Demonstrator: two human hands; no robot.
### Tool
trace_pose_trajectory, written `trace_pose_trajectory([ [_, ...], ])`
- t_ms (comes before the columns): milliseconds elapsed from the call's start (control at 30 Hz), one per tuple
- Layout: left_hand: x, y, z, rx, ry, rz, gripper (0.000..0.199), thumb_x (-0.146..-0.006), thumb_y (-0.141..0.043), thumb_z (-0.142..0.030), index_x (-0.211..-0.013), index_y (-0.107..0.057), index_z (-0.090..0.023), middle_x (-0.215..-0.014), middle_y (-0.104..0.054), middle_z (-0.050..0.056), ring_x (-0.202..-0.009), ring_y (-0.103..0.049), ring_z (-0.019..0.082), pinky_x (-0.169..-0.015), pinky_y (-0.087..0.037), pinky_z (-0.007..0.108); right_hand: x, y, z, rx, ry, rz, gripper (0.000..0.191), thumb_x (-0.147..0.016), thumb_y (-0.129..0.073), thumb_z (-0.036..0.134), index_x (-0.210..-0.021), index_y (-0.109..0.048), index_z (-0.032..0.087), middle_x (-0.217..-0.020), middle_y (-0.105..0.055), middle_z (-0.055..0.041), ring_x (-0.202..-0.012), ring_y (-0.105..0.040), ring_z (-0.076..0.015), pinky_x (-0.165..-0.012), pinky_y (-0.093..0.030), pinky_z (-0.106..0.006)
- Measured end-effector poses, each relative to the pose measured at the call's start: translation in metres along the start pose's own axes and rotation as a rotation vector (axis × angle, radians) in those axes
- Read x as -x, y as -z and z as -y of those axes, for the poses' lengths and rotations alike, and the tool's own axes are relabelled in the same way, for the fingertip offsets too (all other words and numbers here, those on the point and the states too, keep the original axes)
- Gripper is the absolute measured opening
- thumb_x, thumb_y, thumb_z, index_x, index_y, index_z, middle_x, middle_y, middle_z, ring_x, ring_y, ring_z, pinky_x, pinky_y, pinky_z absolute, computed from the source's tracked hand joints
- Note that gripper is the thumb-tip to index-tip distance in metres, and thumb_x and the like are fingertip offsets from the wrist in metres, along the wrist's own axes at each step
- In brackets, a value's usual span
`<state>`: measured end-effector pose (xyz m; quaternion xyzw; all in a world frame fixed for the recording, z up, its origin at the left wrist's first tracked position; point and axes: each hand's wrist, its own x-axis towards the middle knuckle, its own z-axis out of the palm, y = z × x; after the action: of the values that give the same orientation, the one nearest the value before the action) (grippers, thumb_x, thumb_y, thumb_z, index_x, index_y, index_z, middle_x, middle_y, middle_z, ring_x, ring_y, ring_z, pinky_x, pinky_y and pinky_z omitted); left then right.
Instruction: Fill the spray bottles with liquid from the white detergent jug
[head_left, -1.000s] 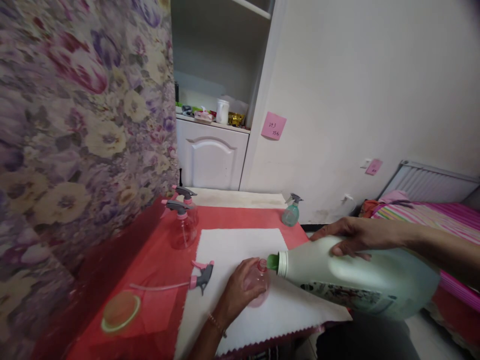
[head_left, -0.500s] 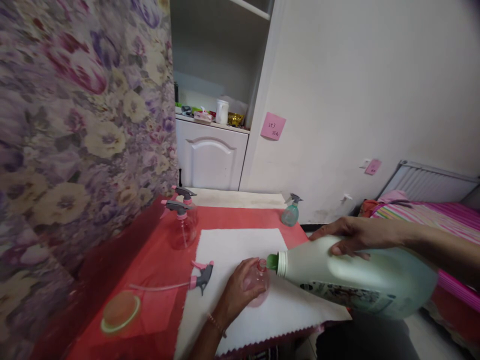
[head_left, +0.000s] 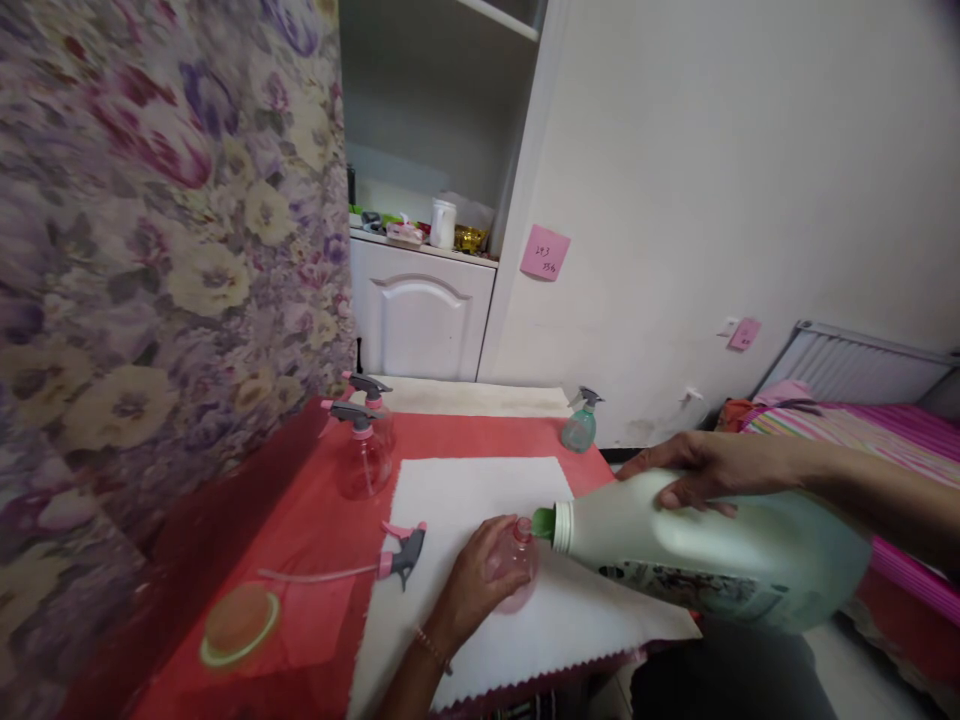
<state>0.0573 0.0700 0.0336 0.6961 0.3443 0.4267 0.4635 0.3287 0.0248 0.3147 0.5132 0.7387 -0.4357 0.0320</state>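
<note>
My left hand (head_left: 480,575) is wrapped round a small pink bottle (head_left: 523,578) that stands uncapped on the white cloth (head_left: 480,480). From the right, my right hand (head_left: 709,475) grips a large pale green jug (head_left: 667,535), tipped almost on its side. The jug's green spout (head_left: 543,523) is right beside the pink bottle's neck; I cannot make out any liquid between them. A grey and pink spray head (head_left: 405,555) with its tube lies left of my left hand, across the cloth's edge.
Two pink spray bottles (head_left: 365,465) stand at the back left of the red table (head_left: 315,530). A green spray bottle (head_left: 580,428) is at the back right. Front left lies a round orange lid (head_left: 240,620). Beyond are a cabinet (head_left: 424,310) and, at right, a bed (head_left: 862,430).
</note>
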Motion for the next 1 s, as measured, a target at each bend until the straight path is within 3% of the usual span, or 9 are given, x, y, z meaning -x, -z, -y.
trace_pose_trajectory([
  [1000,-0.0005,0.0005,-0.0014,0.012,-0.003,0.003,0.061,-0.069,-0.069,-0.014,-0.128,-0.056,-0.025,-0.136,-0.055,0.008,-0.128,-0.049,0.027,-0.112,-0.034,0.044,-0.0012,0.0007,-0.0027,0.010,-0.007,-0.006,0.061,-0.085,-0.066,0.048,-0.138,-0.052,0.021,-0.072,-0.058,0.0012,-0.052,-0.048,-0.0059,-0.043,-0.041,-0.013],
])
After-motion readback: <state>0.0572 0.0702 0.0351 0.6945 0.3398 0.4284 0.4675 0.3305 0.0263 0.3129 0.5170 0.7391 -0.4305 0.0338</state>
